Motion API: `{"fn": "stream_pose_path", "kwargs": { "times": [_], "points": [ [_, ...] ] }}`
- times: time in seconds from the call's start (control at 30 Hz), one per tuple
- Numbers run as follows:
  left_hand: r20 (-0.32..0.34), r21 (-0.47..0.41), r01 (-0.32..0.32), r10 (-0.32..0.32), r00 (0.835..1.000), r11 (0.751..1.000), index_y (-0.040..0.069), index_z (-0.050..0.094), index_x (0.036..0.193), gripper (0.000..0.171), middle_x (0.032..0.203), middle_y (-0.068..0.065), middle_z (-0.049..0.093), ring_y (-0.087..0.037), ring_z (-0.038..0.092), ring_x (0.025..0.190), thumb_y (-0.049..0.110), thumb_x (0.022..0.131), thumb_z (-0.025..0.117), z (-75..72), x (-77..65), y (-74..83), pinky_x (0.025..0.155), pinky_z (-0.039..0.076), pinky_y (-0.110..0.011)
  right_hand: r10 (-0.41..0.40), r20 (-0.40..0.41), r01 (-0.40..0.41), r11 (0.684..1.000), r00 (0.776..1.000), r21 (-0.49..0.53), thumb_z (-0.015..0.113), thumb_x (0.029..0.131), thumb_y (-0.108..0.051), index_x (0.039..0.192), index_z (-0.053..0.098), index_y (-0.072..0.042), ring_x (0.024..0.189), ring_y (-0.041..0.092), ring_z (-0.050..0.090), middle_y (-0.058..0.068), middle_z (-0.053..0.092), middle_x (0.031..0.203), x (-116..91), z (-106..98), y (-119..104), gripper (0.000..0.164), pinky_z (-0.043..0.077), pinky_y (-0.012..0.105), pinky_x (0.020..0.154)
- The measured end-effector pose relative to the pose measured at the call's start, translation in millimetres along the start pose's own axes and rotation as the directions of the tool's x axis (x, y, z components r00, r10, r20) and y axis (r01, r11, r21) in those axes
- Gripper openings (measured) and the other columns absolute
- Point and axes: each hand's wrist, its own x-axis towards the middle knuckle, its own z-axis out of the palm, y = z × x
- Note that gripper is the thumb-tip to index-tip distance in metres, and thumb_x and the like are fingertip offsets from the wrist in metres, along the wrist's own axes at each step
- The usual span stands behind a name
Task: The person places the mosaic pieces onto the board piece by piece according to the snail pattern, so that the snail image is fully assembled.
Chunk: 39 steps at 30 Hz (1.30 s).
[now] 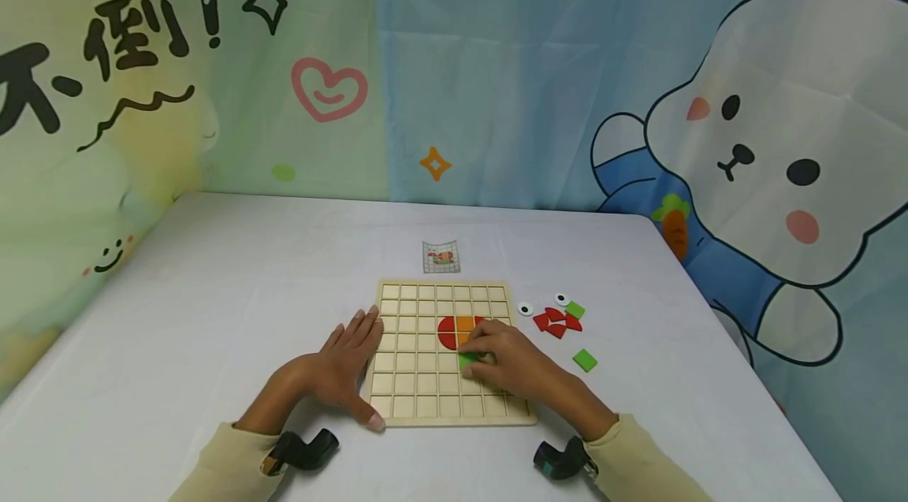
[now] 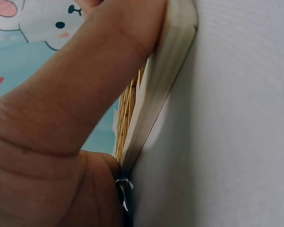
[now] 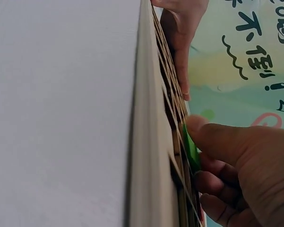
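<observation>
A wooden grid board [image 1: 411, 384] lies on the table. My left hand [image 1: 342, 366] rests along its left edge, fingers straight and thumb at the near corner; in the left wrist view the thumb [image 2: 85, 75] touches the board's side. My right hand [image 1: 512, 360] is over the board's right half. Its thumb and fingers pinch a green square tile [image 3: 191, 150] at the grid cells, just below the orange tiles [image 1: 465, 325]. Left of those sit rounded red tiles [image 1: 447, 334], forming a half circle. More red shows beside the right fingers, partly hidden.
Right of the board lie several loose red tiles [image 1: 556, 330], a green tile [image 1: 575, 310], another green tile [image 1: 585, 360] and two round eye pieces [image 1: 525, 309]. A small picture card [image 1: 441, 257] lies behind the board. A printed curtain [image 1: 489, 76] hangs behind the table.
</observation>
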Motion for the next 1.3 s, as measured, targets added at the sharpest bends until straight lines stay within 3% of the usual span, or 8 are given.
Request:
{"fn": "stream_pose_path", "kwargs": {
  "times": [0.43, 0.67, 1.0, 1.3],
  "points": [
    [0.009, -0.014, 0.023, -0.023, 1.0, 1.0, -0.007, 0.002, 0.153, 0.139, 0.159, -0.023, -0.01, -0.037, -0.011, 0.145, 0.058, 0.063, 0.085, 0.0, 1.4, -0.8, 0.113, -0.001, -0.055, -0.033, -0.024, 0.034, 0.999, 0.999, 0.031, 0.076, 0.086, -0.016, 0.104, 0.076, -0.008, 0.091, 0.011, 0.056, -0.004, 0.062, 0.098, 0, 0, 3, 0.02, 0.05, 0.028, 0.079],
    [0.015, -0.025, 0.012, -0.012, 1.0, 1.0, -0.006, 0.0, 0.153, 0.142, 0.159, -0.021, -0.012, -0.036, -0.014, 0.145, 0.063, 0.06, 0.083, 2.5, 2.5, -4.1, 0.113, -0.004, -0.054, -0.004, -0.101, 0.011, 0.997, 0.995, 0.074, 0.076, 0.087, -0.015, 0.104, 0.076, -0.01, 0.093, 0.011, 0.059, -0.005, 0.065, 0.099, -5, -2, 6, 0.018, 0.051, 0.029, 0.08],
    [0.004, -0.027, 0.006, -0.006, 1.0, 1.0, -0.007, 0.002, 0.152, 0.14, 0.159, -0.024, -0.011, -0.038, -0.012, 0.145, 0.06, 0.062, 0.085, 0.3, 1.1, -0.4, 0.113, -0.002, -0.055, 0.05, -0.216, -0.033, 0.996, 0.975, 0.081, 0.072, 0.088, -0.005, 0.103, 0.076, -0.007, 0.082, 0.009, 0.058, -0.002, 0.066, 0.099, -24, -18, 28, 0.016, 0.052, 0.026, 0.071],
    [-0.001, -0.002, 0.019, -0.019, 1.0, 1.0, -0.006, 0.002, 0.153, 0.14, 0.159, -0.021, -0.011, -0.036, -0.011, 0.145, 0.061, 0.061, 0.084, 1.8, 2.5, -2.2, 0.114, -0.001, -0.054, 0.082, -0.327, -0.066, 0.996, 0.942, 0.058, 0.075, 0.081, 0.007, 0.102, 0.075, -0.004, 0.074, 0.008, 0.055, 0.0, 0.068, 0.097, -44, -35, 54, 0.024, 0.048, 0.024, 0.063]
  ]
}}
